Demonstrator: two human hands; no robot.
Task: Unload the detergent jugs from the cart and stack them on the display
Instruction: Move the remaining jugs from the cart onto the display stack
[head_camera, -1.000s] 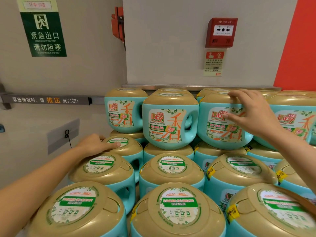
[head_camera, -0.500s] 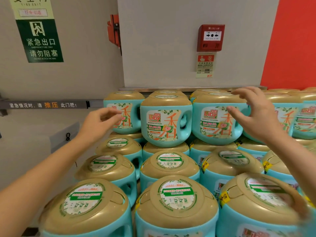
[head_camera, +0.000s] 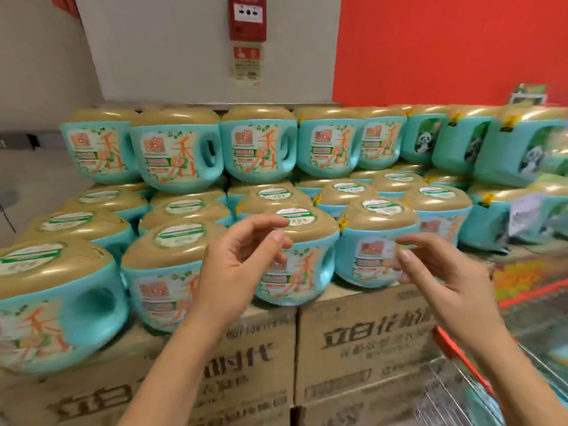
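Several teal detergent jugs with gold lids are stacked in stepped rows on the display; one front jug (head_camera: 302, 241) sits on the cardboard cartons (head_camera: 362, 336). My left hand (head_camera: 242, 262) hovers in front of that jug, fingers loosely curled, holding nothing. My right hand (head_camera: 442, 272) hovers in front of the neighbouring jug (head_camera: 372, 241), fingers relaxed and empty. Neither hand touches a jug. A wire cart edge (head_camera: 461, 392) shows at the lower right.
Stacked brown cartons form the display base below the jugs. Jugs with panda labels (head_camera: 498, 149) stand at the right. A red wall (head_camera: 445, 47) and a fire alarm box (head_camera: 247, 18) are behind. The frame is motion-blurred.
Both hands have come off the upper rows and dropped back toward me, now empty in front of the front jugs. The view has swung right and down, revealing the cartons and cart.
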